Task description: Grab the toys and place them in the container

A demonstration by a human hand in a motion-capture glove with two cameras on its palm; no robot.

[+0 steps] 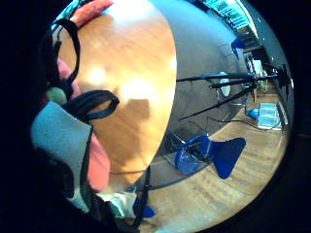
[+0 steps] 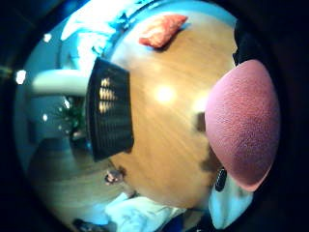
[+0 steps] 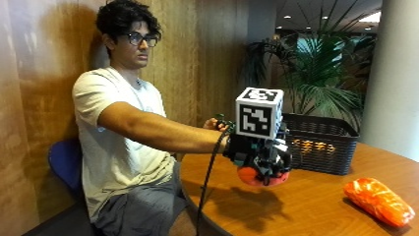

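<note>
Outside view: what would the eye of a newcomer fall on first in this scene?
First, the gloved right hand, raised above the wooden table and gripping an orange-red ball. Next, the bright orange toy lying on the table near its edge, away from the hand. Behind them, the black basket stands on the table before a large plant.

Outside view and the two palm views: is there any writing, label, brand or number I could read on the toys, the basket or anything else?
None can be read.
Orange toy held by the gloved right hand: no lettering shows.
Orange bag toy on the table: no print is legible.
Black basket: no label visible.
</note>
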